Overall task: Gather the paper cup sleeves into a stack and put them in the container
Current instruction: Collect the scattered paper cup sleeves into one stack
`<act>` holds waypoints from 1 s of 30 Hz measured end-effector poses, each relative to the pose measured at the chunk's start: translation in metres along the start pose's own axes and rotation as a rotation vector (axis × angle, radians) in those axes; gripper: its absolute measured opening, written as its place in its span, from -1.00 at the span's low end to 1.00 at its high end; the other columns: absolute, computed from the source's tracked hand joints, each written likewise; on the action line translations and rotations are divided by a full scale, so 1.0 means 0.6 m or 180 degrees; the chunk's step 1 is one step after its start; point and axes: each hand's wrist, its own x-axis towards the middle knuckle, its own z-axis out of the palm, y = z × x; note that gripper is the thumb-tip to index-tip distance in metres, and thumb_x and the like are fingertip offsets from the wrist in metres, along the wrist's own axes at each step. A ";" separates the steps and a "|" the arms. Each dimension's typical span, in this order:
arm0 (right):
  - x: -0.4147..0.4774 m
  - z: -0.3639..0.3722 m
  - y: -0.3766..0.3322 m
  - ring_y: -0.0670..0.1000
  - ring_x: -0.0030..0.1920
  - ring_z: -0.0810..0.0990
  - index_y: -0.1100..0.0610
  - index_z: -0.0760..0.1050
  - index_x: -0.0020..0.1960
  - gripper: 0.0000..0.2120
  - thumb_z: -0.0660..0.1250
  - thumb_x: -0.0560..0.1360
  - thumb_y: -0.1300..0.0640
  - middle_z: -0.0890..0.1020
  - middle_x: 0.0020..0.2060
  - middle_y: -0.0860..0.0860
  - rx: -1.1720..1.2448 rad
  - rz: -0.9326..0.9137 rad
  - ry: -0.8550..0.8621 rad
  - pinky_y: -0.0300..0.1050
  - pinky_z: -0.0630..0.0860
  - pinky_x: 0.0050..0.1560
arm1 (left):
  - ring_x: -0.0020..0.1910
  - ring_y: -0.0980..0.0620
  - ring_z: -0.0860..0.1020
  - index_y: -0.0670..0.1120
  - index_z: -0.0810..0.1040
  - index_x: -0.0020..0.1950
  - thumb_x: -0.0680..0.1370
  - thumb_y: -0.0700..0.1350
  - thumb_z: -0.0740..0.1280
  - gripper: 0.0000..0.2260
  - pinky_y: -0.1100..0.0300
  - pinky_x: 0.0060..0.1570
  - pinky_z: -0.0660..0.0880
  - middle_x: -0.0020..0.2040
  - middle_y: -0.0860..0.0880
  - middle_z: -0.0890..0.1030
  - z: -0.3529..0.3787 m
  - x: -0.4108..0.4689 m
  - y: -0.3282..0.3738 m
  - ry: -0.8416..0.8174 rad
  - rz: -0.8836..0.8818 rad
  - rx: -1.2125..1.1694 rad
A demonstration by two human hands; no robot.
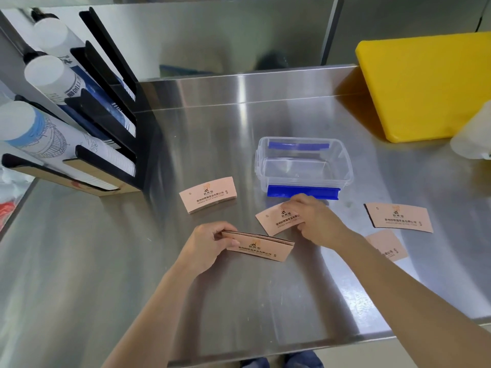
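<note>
Steel worktop (239,128) carries a clear container (303,166). My left hand (210,245) grips stacked sleeves (260,248); my right hand (316,221) pinches another sleeve (276,221).

Hidden and cut-off bits

The right arm (393,285) covers part of one sleeve (389,247). The right hand (317,221) hides an end of another sleeve (276,221). The yellow board (425,86) and white bag (475,139) run past the edge.

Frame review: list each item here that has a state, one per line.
Container: lid off, empty.
Left hand: grip shut on sleeve stack.
Right hand: grip on centre sleeve, on the counter.
Left sleeve pile: flat, untouched.
Right sleeve: flat, loose.
Near sleeve: partly hidden by arm.
</note>
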 end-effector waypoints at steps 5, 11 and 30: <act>0.024 -0.003 0.000 0.02 0.49 0.07 -0.06 0.15 0.43 -0.46 0.23 0.49 0.06 0.24 0.47 -0.12 -0.0978 -0.0294 -0.0416 0.03 0.11 0.37 | -0.43 0.19 0.41 0.22 0.55 -0.37 0.37 -0.24 0.43 -0.67 0.38 -0.38 0.33 -0.46 0.23 0.56 0.006 0.001 0.005 0.0021 -0.0008 0.0092; 0.044 -0.007 -0.009 0.04 0.10 0.28 -0.02 0.30 0.27 -0.41 0.43 0.31 -0.07 0.42 0.09 0.01 -0.0877 -0.0108 -0.0485 -0.05 0.16 0.06 | -0.41 0.04 0.40 0.15 0.53 -0.35 0.38 -0.23 0.42 -0.73 0.25 -0.38 0.34 -0.39 0.02 0.55 0.011 0.001 0.013 0.0017 -0.0039 0.0119; -0.038 -0.032 -0.010 -0.25 -0.16 0.56 0.09 0.62 0.07 -0.79 0.27 0.51 0.17 0.68 -0.03 -0.07 0.1725 0.0070 -0.0078 -0.39 0.45 -0.04 | -0.16 0.04 0.45 -0.11 0.54 0.07 0.37 -0.30 0.41 -0.71 0.53 -0.12 0.32 -0.14 0.06 0.45 0.092 0.029 0.080 0.0007 0.0723 0.0766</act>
